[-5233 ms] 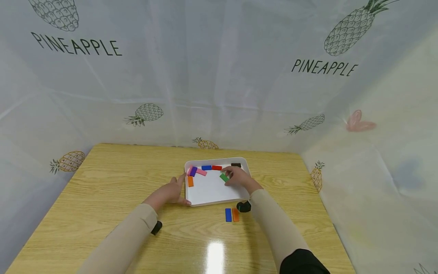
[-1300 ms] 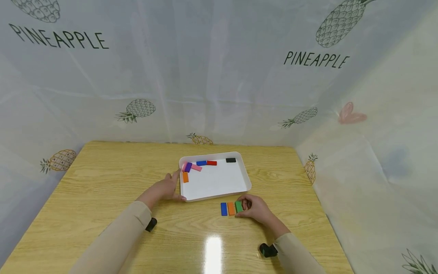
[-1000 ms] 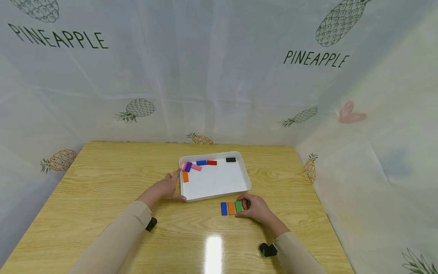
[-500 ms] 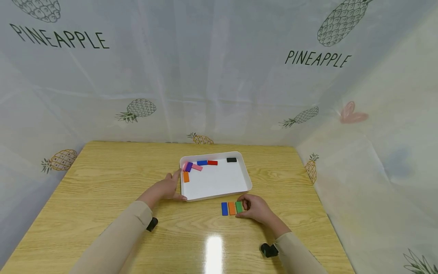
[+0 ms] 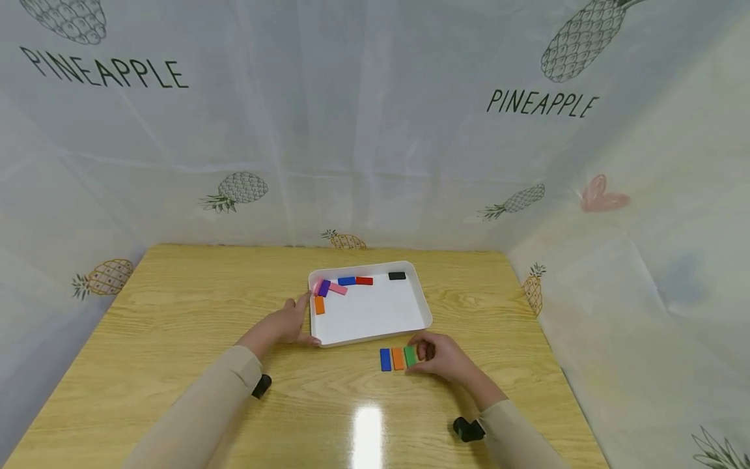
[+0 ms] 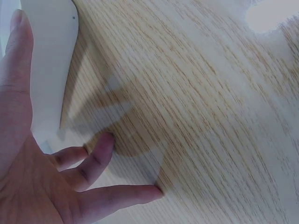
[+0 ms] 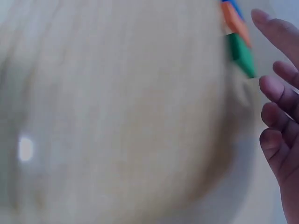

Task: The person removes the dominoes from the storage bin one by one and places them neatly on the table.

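Green block (image 5: pixel 410 355) lower middle of head view, just right of orange block (image 5: pixel 398 358); right hand (image 5: pixel 441 355) beside it, fingers apart, nothing clamped; left hand (image 5: pixel 284 324) spread at left edge of tray (image 5: pixel 375 314); block likely light, stiff, smooth, pinch by short ends

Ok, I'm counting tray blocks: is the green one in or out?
Out: the green block sits on the table, beside an orange block, outside the tray.

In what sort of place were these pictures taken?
Probably a screened-off tabletop workspace indoors: pineapple-print sheeting hangs behind a wood-grain table, and a white tray holds small coloured blocks.
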Demonstrator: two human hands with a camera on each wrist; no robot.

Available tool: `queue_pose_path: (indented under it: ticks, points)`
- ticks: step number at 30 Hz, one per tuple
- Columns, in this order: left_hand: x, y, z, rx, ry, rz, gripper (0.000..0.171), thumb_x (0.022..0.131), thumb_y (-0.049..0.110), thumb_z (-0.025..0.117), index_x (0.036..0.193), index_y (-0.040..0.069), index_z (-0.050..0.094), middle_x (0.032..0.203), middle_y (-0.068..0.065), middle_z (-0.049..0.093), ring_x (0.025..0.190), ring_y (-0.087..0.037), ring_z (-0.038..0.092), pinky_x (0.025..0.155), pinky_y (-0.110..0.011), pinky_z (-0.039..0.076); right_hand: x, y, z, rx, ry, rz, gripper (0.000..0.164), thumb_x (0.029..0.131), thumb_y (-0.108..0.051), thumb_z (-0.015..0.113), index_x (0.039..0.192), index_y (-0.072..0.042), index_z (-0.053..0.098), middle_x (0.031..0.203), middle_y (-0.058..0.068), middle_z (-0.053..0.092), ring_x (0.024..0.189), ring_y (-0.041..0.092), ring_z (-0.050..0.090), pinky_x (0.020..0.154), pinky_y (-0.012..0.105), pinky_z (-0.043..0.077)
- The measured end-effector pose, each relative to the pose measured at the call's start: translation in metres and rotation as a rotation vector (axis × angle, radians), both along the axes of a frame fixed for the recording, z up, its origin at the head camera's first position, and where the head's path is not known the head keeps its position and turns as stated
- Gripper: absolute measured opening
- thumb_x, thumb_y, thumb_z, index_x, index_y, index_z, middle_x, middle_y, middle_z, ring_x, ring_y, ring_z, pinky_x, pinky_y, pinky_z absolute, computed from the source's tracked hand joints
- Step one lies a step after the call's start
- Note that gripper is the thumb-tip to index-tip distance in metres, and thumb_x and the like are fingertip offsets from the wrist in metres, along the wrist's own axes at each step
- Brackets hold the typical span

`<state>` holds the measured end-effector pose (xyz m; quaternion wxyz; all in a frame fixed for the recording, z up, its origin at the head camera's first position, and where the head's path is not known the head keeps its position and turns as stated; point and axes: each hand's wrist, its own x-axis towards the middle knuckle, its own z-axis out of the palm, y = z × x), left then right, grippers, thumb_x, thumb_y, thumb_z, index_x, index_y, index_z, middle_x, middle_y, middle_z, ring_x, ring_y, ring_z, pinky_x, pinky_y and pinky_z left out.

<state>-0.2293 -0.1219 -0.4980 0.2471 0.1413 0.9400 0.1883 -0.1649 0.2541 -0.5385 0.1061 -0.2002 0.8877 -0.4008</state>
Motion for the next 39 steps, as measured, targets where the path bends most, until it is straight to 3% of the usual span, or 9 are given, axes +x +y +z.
queue_pose_path:
  ticks: [7, 19, 28, 39]
  points:
    - [0.002, 0.0, 0.004, -0.004, 0.003, 0.005, 0.119, 0.077, 0.049, 0.079, 0.154, 0.001, 0.002, 0.143, -0.044, 0.02, 0.108, -0.052, 0.056, 0.093, -0.057, 0.046, -0.011, -0.004, 0.031, 0.002, 0.021, 0.036, 0.042, 0.077, -0.017, 0.085, 0.111, -0.003, 0.066, 0.08, 0.005, 0.059, 0.067, 0.011, 0.05, 0.061, 0.027, 0.048]
    - [-0.001, -0.003, -0.006, -0.024, 0.011, 0.0, 0.122, 0.076, 0.054, 0.078, 0.154, 0.003, 0.001, 0.144, -0.043, 0.02, 0.106, -0.049, 0.058, 0.091, -0.055, 0.048, -0.062, -0.022, 0.056, 0.067, 0.022, 0.022, 0.045, 0.078, -0.012, 0.083, 0.118, 0.001, 0.065, 0.098, 0.015, 0.064, 0.081, 0.02, 0.057, 0.072, 0.032, 0.05]
    - [0.0, -0.003, -0.005, -0.012, 0.019, 0.002, 0.121, 0.075, 0.052, 0.08, 0.154, 0.002, 0.002, 0.143, -0.045, 0.02, 0.104, -0.051, 0.058, 0.09, -0.056, 0.048, -0.095, -0.032, 0.048, 0.067, -0.061, -0.054, 0.054, 0.079, -0.01, 0.082, 0.127, 0.001, 0.06, 0.12, 0.017, 0.061, 0.107, 0.032, 0.058, 0.092, 0.044, 0.049]
    - [-0.002, -0.003, -0.006, -0.034, 0.02, 0.002, 0.123, 0.073, 0.056, 0.08, 0.154, 0.003, 0.004, 0.145, -0.042, 0.021, 0.108, -0.051, 0.057, 0.09, -0.056, 0.048, -0.116, -0.048, 0.031, 0.023, -0.159, -0.188, 0.071, 0.078, -0.015, 0.084, 0.14, -0.004, 0.051, 0.144, 0.016, 0.046, 0.132, 0.036, 0.041, 0.106, 0.049, 0.038]
